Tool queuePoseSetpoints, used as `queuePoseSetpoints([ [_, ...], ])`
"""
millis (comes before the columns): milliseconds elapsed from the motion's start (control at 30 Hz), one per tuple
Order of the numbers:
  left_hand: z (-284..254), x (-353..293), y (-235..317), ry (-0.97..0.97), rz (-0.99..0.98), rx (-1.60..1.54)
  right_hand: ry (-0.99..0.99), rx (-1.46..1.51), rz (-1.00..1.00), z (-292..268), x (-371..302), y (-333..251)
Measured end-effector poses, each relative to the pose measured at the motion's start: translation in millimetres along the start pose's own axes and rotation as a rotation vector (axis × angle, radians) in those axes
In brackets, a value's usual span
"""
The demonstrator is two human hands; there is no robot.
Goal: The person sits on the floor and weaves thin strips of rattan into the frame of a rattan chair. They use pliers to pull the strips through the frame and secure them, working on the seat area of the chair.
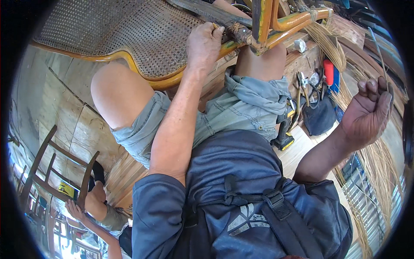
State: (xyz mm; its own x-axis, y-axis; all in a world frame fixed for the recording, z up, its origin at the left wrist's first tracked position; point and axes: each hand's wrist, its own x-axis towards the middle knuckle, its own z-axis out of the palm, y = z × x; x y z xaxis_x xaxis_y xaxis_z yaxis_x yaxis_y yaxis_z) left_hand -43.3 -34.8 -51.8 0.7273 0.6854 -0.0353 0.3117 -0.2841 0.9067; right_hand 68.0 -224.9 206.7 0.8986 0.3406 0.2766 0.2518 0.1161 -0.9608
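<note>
A chair with a woven cane panel (159, 30) and a glossy yellow-brown wooden frame (168, 82) lies across my knees. My left hand (205, 45) rests at the edge of the panel, its fingers pinched together beside the frame; what they grip, if anything, is mostly hidden. Just right of those fingers, strands form a wrapped binding (239, 33) around a joint of the frame. Out to the right, my right hand (368, 108) is raised off the chair. Between its closed fingers stands a long, thin, greyish strip (377, 49), pointing up and slightly left.
Bundles of pale cane strands (375, 168) lie at right. Hand tools, a red-handled item (328, 72), a dark pouch (319, 116) and a yellow-black power tool (283, 136) sit beside my thigh. Lower left, another person's hand (75, 210) touches a wooden chair frame (51, 185).
</note>
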Motion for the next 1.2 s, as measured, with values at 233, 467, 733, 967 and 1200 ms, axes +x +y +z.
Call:
queuePoseSetpoints([
  [233,-2,-1,3,0.029,-0.179,-0.314,0.000,-0.011,0.000,-14,11,-1],
  [467,-3,2,1,0.010,-0.113,-0.104,0.035,-0.040,0.005,-20,12,4],
  [733,-7,0,7,-0.013,-0.123,-0.038,0.015,-0.003,0.014,-20,14,4],
  [967,-3,6,5,-0.026,-0.051,0.013,0.280,-0.318,-0.109,-36,22,24],
  [1200,-8,7,15,-0.067,-0.104,-0.056,0.403,-0.588,0.092,-105,18,104],
])
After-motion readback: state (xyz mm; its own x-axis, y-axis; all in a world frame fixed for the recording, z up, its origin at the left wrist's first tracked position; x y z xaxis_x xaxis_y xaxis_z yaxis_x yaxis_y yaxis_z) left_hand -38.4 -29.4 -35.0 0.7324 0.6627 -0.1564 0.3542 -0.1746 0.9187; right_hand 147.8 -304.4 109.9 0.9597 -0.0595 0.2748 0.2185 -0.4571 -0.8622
